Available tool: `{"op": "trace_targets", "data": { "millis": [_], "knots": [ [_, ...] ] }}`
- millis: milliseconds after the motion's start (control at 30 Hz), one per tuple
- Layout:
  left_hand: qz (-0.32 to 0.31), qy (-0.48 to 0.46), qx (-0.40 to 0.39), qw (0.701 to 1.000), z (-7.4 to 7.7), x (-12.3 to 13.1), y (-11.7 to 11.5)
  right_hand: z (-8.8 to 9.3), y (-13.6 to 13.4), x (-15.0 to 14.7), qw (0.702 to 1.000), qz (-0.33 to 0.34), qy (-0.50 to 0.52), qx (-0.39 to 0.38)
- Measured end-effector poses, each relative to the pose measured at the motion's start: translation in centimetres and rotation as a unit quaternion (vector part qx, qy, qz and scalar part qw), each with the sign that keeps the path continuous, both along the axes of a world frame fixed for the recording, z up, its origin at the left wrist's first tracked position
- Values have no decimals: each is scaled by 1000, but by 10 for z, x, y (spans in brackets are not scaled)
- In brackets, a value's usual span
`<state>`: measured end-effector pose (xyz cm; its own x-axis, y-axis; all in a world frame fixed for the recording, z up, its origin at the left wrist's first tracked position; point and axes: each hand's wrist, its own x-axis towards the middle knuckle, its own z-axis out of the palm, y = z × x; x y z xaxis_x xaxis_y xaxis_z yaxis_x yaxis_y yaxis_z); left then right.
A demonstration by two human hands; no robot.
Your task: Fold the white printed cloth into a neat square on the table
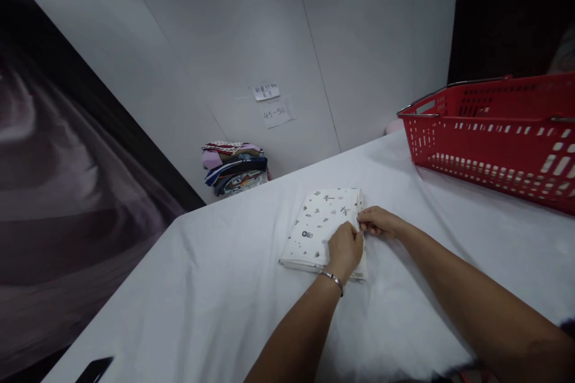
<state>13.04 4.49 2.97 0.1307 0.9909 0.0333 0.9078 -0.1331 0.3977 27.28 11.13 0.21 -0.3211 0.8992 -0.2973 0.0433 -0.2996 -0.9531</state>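
A white cloth [309, 227] with small printed animals and leaves lies folded into a thick rectangle on the white-covered table. My left hand [345, 248], a silver bracelet at its wrist, rests on the cloth's right part with its fingers curled in at the edge. Just beyond it, my right hand [377, 220] pinches the same right edge between thumb and fingers. Both hands touch the cloth close together; the left fingertips are partly hidden.
A red plastic basket [494, 143] stands on the table [238, 287] at the right. Past the far edge is a pile of folded clothes [236, 167], with paper labels [276, 112] on the wall. A dark phone-like object [94, 370] lies at the near left corner.
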Motion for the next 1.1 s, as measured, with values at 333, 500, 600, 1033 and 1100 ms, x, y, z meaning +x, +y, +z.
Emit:
{"op": "trace_targets", "data": {
  "millis": [333, 500, 600, 1033, 1100],
  "knots": [
    [21, 18, -3, 1000, 0, 5, 7, 2, 0, -4, 999, -33, 25, 5],
    [7, 23, 17, 1000, -1, 4, 3, 1, 5, -6, 996, -76, 53, 16],
    [-7, 52, 20, 998, -1, 6, 0, -2, 10, -5, 994, -87, 67, 16],
    [-38, 77, 37, 996, -3, 7, -4, 11, 45, 1, 988, -149, 8, -50],
    [-37, 78, 34, 996, -2, 7, -4, 14, 54, 2, 985, -161, -7, -58]
  ]
}}
